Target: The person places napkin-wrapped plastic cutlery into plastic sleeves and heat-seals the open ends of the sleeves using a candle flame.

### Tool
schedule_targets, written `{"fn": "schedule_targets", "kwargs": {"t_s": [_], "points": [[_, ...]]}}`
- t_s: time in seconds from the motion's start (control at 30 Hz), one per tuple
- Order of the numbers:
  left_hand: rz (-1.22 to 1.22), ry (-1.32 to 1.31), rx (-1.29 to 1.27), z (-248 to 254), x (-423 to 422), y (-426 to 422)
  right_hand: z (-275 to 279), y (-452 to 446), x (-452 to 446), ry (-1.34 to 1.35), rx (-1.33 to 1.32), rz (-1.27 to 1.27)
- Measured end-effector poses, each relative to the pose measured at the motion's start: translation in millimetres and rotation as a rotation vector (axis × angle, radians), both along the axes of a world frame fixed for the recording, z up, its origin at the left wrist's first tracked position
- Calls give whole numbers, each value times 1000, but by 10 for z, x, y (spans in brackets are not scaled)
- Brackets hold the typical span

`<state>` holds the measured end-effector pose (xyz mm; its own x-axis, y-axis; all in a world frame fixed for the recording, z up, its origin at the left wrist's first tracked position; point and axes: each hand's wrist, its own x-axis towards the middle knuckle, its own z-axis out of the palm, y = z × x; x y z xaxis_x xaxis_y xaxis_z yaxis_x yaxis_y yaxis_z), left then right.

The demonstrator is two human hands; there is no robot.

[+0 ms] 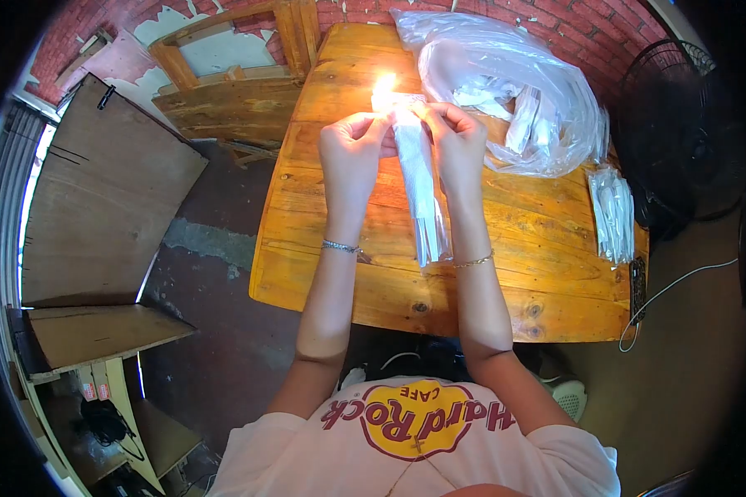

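Both hands hold the top end of a long, narrow clear plastic packet (416, 174) with a folded white tissue and thin white strips inside. My left hand (352, 153) pinches its upper left corner, while my right hand (457, 149) pinches the upper right. A bright flame (384, 89) burns at the packet's top left edge, close to the left fingertips. What carries the flame is hidden by glare and the fingers. The packet's lower end points back toward my body, above the wooden table (331, 232).
A large clear plastic bag (547, 74) with white packets inside lies at the table's back right. Similar packets (612, 217) are piled at the right edge, near a black remote (637, 290) and a white cable (680, 277). A black fan (671, 132) stands beyond.
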<state>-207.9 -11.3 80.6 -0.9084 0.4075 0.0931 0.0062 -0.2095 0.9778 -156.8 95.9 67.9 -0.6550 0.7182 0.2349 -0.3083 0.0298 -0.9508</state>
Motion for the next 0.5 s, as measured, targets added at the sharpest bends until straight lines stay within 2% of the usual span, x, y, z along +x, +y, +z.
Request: {"fn": "schedule_targets", "kwargs": {"t_s": [0.5], "points": [[25, -16, 3, -20, -54, -54, -53, -47, -100, -1, -7, 3]]}}
